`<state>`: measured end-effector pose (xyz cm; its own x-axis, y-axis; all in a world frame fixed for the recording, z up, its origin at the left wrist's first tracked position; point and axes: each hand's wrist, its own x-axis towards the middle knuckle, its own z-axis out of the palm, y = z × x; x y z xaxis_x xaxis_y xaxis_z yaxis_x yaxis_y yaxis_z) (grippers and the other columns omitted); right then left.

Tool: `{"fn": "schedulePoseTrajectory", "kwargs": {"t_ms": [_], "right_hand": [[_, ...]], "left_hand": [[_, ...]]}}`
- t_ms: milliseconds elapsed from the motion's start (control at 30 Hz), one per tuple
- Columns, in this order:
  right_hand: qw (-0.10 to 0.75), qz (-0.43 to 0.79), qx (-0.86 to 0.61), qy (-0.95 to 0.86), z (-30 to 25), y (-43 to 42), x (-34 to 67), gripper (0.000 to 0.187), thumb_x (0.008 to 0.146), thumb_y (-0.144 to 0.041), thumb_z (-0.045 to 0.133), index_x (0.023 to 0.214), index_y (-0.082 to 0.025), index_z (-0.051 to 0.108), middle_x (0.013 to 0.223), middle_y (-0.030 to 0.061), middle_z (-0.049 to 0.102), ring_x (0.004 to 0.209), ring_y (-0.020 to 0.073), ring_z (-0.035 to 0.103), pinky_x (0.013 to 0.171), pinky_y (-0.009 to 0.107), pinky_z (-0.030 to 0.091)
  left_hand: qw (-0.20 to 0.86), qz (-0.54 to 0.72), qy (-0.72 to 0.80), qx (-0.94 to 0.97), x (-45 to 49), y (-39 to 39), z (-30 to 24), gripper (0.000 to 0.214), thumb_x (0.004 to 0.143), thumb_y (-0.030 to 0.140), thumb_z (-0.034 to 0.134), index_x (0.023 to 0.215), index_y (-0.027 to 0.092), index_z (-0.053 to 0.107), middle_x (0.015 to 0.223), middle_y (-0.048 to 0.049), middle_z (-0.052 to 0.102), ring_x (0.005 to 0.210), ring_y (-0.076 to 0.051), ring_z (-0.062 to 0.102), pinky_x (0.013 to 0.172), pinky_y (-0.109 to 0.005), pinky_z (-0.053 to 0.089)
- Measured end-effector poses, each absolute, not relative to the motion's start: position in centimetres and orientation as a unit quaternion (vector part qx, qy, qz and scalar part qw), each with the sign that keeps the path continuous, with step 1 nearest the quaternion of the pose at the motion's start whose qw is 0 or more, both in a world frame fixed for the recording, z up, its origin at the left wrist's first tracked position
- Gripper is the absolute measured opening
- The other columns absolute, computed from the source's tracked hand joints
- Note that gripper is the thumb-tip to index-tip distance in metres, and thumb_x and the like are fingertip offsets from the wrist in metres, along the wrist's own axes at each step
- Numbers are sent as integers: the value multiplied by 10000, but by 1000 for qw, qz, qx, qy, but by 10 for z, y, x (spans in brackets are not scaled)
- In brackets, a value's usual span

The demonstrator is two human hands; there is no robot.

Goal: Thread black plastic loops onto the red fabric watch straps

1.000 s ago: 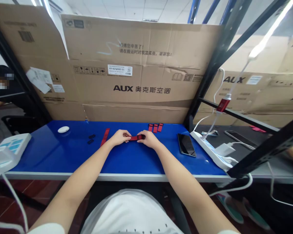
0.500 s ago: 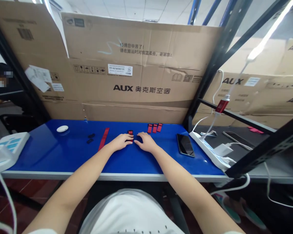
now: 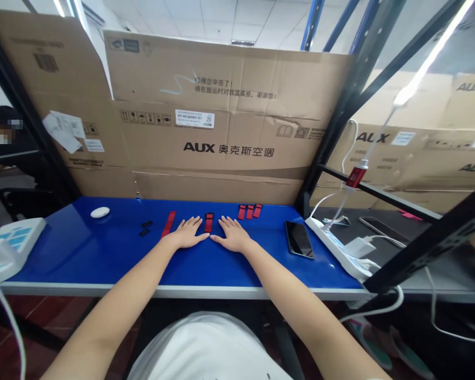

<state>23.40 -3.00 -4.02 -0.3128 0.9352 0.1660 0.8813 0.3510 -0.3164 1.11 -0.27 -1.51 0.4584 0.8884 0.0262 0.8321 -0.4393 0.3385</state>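
My left hand lies flat on the blue table with its fingers spread and holds nothing. Flat on the table too, my right hand is open and empty. Between the two hands lies a short red strap with a black buckle, touched by neither. A longer red strap is just left of my left hand, its near end hidden behind the wrist. Two black buckles sit farther left. Beyond my right hand, three red straps with black buckles lie side by side.
A black phone lies at the right, beside a white power strip with cables. At the left are a white oval object and another white power strip. A cardboard panel stands along the back; another person sits far left.
Both hands have let go of the short red strap and drawn apart slightly. Their fingers have gone from curled around it to spread flat on the table.
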Motion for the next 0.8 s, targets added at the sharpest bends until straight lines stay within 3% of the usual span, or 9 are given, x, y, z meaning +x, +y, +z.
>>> {"fn": "schedulePoseTrajectory", "kwargs": {"t_ms": [233, 567, 700, 800], "right_hand": [[153, 81, -575, -799, -43, -29, 228, 947, 826, -791, 204, 1513, -140, 238, 1583, 107, 163, 1472, 285, 94, 1179, 451, 38], [154, 75, -579, -797, -42, -31, 227, 894, 852, -743, 257, 1504, -132, 265, 1575, 131, 195, 1463, 318, 127, 1170, 480, 64], [221, -11, -553, -803, -32, -41, 209, 736, 897, -509, 431, 1509, -147, 240, 1572, 146, 210, 1429, 343, 209, 1141, 504, 158], [233, -68, -463, -852, -26, -47, 195, 550, 903, -298, 444, 1443, -213, 386, 1510, 105, 359, 1357, 299, 336, 1135, 481, 190]], "left_hand": [[109, 52, 519, 846, 13, -6, -18, 871, 850, 704, 282, 1520, 152, 218, 1584, -105, 87, 1470, -287, 42, 1162, -471, 26], [119, 90, 517, 843, 13, -6, -19, 836, 822, 719, 356, 1476, 197, 346, 1566, -115, 207, 1457, -315, 138, 1147, -484, 115], [4, 127, 634, 763, 18, -15, -18, 853, 815, 676, 405, 1430, 84, 405, 1537, -230, 252, 1400, -427, 234, 1081, -556, 201], [-89, 149, 692, 701, 18, -19, -19, 703, 854, 544, 415, 1298, 12, 534, 1347, -319, 486, 1290, -474, 348, 991, -589, 279]]}}
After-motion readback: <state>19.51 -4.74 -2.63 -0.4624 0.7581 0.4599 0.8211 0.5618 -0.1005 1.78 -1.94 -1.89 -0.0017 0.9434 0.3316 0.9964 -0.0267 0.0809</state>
